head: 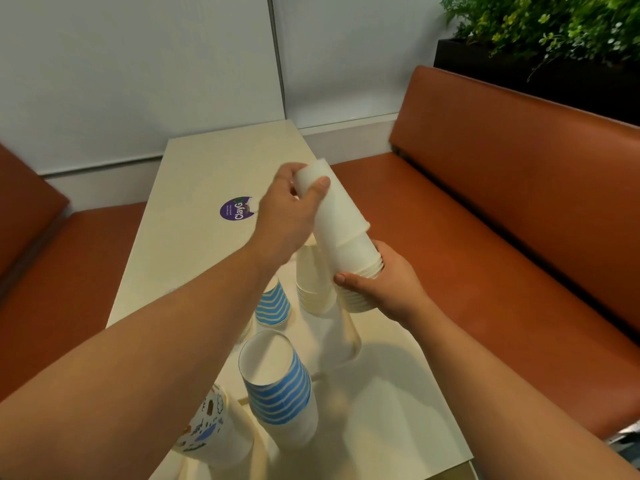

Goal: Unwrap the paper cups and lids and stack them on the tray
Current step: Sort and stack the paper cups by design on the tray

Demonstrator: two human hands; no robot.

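White paper cups, nested into a long stack (341, 233), are held tilted in the air above the cream table (204, 174). The left hand (289, 209) grips the stack's upper, closed end, thumb across the front and fingers curled behind. The right hand (384, 284) holds the lower, rimmed end, thumb laid over the rims and fingers wrapped beneath. A clear plastic sleeve (341, 337) hangs from that end down to the tabletop.

Below the hands stands another white cup stack (313, 282), just beside a blue-striped cup stack (273, 304). Nearer the camera, a second blue-striped stack (280, 386) leans with its open mouth up, and a patterned cup stack (207, 427) sits at the left forearm. I cannot tell whether a tray lies under them.

The table's far half is bare except for a purple round sticker (236, 209). Orange benches (502, 216) flank both long edges, the right one close under the right arm. A planter with green foliage (540, 39) stands behind its backrest.
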